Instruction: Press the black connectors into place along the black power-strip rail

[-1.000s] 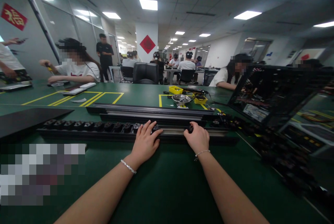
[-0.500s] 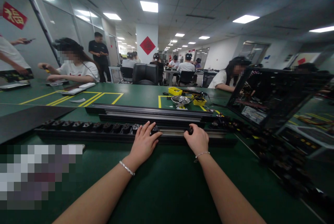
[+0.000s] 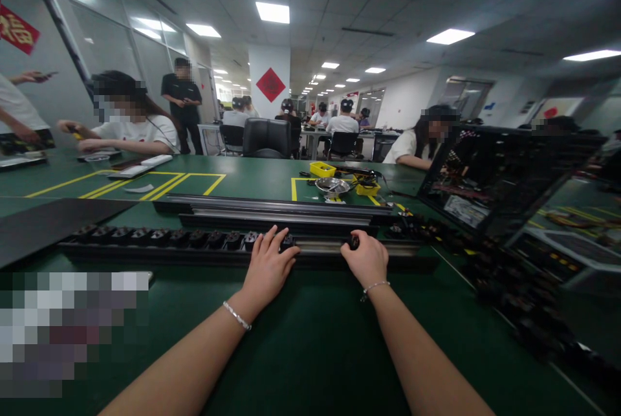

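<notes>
A long black rail [image 3: 165, 256] lies across the green table, carrying a row of black socket modules [image 3: 198, 239] along its left part. My left hand [image 3: 266, 267] rests with spread fingers over the right end of that row. A black socket module [image 3: 288, 241] shows between its thumb and forefinger, touched by them. Farther right, my right hand [image 3: 367, 257] is closed in a pinch on another black socket module [image 3: 354, 241] at the rail's channel. The fingers hide most of this piece. Bare metal channel [image 3: 317, 246] shows between the two hands.
More black rails [image 3: 281, 209] lie just behind. At right are loose black modules [image 3: 514, 286] and an open computer case [image 3: 485, 176]. A metal bowl [image 3: 332, 186] and yellow bins [image 3: 322, 169] stand beyond. Dark panel [image 3: 58, 222] at left. Co-workers sit across the table.
The view has turned slightly, so the table and room sit a little farther left. Both hands keep nearly the same place and grip on the rail.
</notes>
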`<action>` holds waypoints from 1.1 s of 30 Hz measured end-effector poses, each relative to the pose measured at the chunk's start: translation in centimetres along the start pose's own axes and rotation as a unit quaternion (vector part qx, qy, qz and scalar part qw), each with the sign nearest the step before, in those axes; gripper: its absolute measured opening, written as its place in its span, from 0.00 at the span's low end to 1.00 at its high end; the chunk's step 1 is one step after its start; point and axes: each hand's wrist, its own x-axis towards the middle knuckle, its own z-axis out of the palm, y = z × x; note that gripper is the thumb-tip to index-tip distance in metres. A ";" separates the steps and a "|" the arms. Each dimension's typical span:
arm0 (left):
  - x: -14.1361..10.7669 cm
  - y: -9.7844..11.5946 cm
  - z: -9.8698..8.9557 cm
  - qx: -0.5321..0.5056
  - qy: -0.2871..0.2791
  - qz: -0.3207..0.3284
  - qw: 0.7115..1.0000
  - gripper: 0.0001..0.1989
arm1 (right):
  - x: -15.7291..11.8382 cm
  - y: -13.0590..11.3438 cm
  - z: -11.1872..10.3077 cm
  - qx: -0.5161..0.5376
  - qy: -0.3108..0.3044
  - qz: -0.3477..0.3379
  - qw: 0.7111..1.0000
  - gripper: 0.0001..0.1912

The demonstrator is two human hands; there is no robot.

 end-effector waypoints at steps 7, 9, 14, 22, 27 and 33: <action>-0.1 0.3 -0.1 0.003 0.002 -0.004 1.000 0.19 | -0.3 0.0 0.2 -0.002 0.021 0.002 1.000 0.19; -0.1 0.3 -0.1 0.001 0.004 -0.007 1.000 0.22 | -0.4 0.0 0.2 -0.005 0.026 0.002 1.000 0.19; -0.1 0.3 0.1 0.003 0.020 -0.022 1.000 0.27 | -0.4 0.0 0.1 -0.002 0.022 0.003 1.000 0.19; -0.2 0.0 0.7 0.051 0.046 -0.053 0.996 0.28 | -0.2 0.0 -0.3 -0.001 0.005 0.010 1.000 0.20; -0.3 -0.1 0.9 0.057 0.044 -0.043 0.997 0.27 | -0.1 0.2 -0.5 0.006 -0.006 0.019 1.000 0.22; -0.3 -0.1 0.7 0.052 0.035 -0.046 0.997 0.27 | -0.3 0.5 -0.3 0.027 0.002 0.021 0.999 0.25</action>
